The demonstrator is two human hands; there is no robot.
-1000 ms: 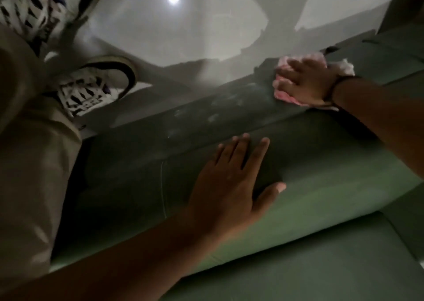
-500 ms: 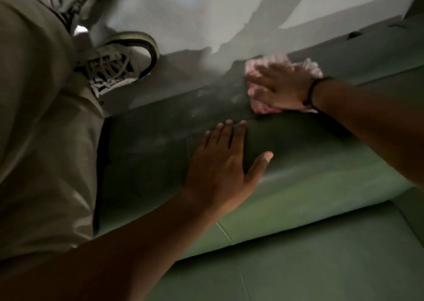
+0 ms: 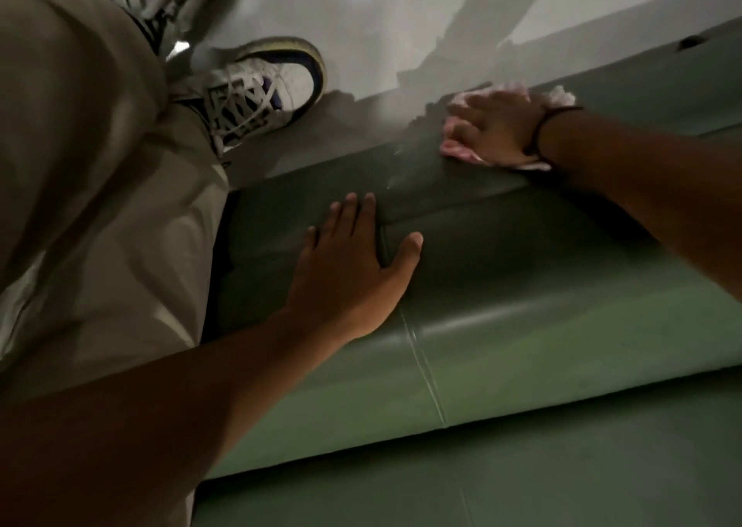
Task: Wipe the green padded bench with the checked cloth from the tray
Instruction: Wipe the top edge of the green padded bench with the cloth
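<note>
The green padded bench (image 3: 542, 325) fills the lower right of the head view, with a stitched seam running down its rounded front. My right hand (image 3: 496, 126) presses a pink and white checked cloth (image 3: 455, 151) flat against the bench's lower front side, close to the floor. Most of the cloth is hidden under the hand; a corner shows past the wrist. My left hand (image 3: 353, 273) lies flat on the bench's padded edge, fingers spread, holding nothing.
My legs in beige trousers (image 3: 92, 189) stand right against the bench at the left. A white laced sneaker (image 3: 261, 92) rests on the pale glossy floor (image 3: 401, 16). The tray is out of sight.
My right hand has slid the cloth along the bench's front side towards my feet. The view has shifted, and my left hand stays planted on the padding.
</note>
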